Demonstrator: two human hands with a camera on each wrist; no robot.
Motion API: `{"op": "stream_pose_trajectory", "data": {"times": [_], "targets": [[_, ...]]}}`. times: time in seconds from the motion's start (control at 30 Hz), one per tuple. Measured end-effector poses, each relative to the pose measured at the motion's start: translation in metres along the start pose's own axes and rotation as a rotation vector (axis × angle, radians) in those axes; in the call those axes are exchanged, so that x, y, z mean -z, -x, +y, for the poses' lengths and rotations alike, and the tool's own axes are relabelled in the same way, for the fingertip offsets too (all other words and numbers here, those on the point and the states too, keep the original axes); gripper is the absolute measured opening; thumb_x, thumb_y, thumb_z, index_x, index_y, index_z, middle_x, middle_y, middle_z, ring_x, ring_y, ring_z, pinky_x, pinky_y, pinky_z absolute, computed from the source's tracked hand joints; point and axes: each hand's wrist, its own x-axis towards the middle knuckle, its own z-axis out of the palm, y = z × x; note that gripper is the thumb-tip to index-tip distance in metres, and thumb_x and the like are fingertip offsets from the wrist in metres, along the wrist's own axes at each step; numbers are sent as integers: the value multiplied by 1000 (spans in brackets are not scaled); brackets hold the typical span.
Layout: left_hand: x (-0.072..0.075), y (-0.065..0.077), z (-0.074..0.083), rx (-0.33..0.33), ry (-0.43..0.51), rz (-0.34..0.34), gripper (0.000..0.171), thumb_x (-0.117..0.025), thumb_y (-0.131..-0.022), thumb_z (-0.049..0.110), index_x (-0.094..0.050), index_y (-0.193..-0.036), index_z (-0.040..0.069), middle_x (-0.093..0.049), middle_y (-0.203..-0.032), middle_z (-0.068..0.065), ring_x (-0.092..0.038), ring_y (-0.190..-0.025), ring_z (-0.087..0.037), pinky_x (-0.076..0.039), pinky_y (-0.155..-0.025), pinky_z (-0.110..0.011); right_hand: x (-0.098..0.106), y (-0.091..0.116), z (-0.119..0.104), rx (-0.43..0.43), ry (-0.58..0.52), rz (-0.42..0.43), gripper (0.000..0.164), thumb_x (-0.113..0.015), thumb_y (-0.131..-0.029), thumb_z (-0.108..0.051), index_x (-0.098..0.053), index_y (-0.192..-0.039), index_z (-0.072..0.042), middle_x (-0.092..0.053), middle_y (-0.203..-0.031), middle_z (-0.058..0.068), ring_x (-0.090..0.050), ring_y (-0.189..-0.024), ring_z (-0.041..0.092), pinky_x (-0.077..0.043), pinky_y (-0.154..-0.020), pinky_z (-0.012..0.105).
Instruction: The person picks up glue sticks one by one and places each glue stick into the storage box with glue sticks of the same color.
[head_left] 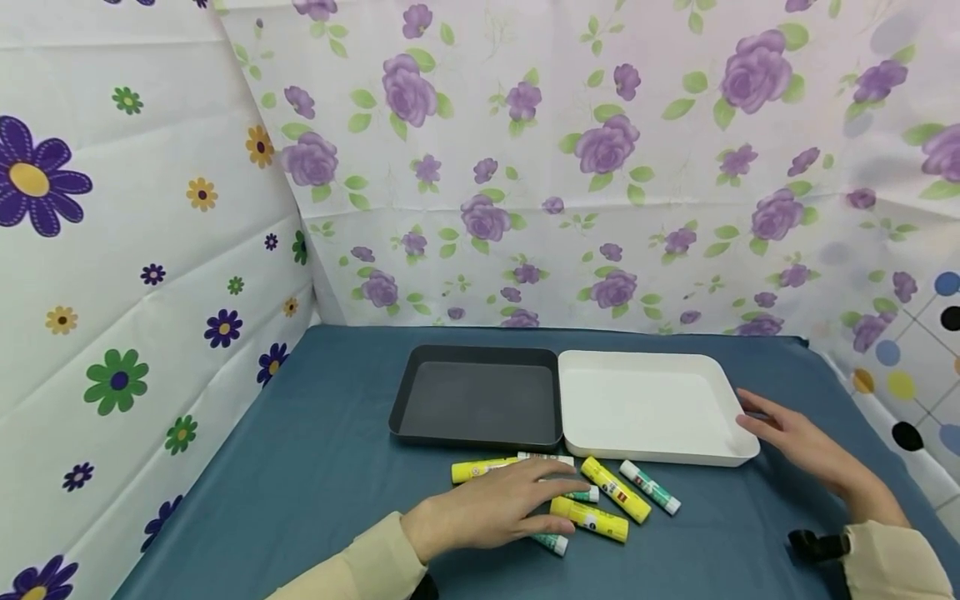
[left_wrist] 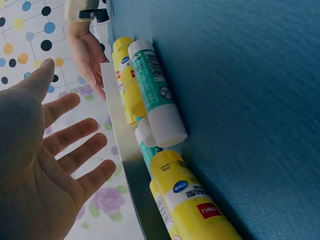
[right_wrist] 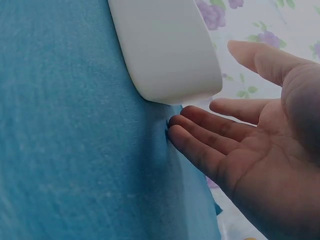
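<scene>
Several glue sticks lie in a loose group on the blue cloth: yellow ones such as this yellow glue stick (head_left: 617, 490), and white-and-green ones such as this green glue stick (head_left: 651, 487). My left hand (head_left: 502, 508) is held over the group with fingers spread, hiding part of it. In the left wrist view its palm (left_wrist: 40, 170) holds nothing, and a green glue stick (left_wrist: 157, 85) shows beyond. At the right end of the white tray (head_left: 652, 404) is my right hand (head_left: 810, 450), fingers extended near the rim; whether they touch it I cannot tell.
A dark grey tray (head_left: 483, 400) stands left of the white one, their sides together, both behind the glue sticks. Blue cloth (head_left: 300, 500) covers the table. Flowered sheets (head_left: 480, 167) hang at the back and sides.
</scene>
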Motion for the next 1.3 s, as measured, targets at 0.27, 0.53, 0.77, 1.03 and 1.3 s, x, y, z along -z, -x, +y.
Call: {"op": "stream_pose_trajectory", "data": {"times": [0.27,0.53,0.77,1.03,1.3], "targets": [[-2,3,-1,28,-18,-29,58,-39,-109,54,-43,-160,26,-41,-163,-2,-38,-150,-14,-37,-119,-33,-1,-1,3,-3,-71,12,79,-47,-111,-45,-13,-166,1,-19,-164,38,-21,-146,62,-32,-105,75],[0,9,1,64,-19,-47,58,-41,-108,56,-46,-158,28,-46,-158,1,-44,-145,-13,-41,-116,-34,-2,0,4,3,-106,17,78,-50,-110,-46,-19,-166,-1,-24,-164,34,-28,-146,55,-52,-99,40],[0,11,-3,77,-18,-49,56,-45,-107,56,-49,-156,28,-52,-151,5,-50,-137,-9,-45,-111,-30,-3,2,9,32,-173,38,75,-53,-110,-40,-22,-165,0,-27,-163,34,-44,-139,30,-48,-85,14],[2,12,-2,61,-55,-57,53,-55,-105,50,-53,-153,27,-56,-142,6,-54,-124,-4,-48,-102,-22,-4,4,16,86,-269,33,73,-54,-110,-34,-21,-163,4,-23,-163,37,-42,-111,-24,-50,-88,13],[4,14,-1,67,-91,-90,50,-62,-102,49,-58,-148,29,-58,-140,9,-56,-123,-4,-50,-101,-25,-4,4,18,91,-272,39,73,-55,-110,-34,-22,-164,3,-23,-163,37,-43,-113,-22,-49,-89,13]]}}
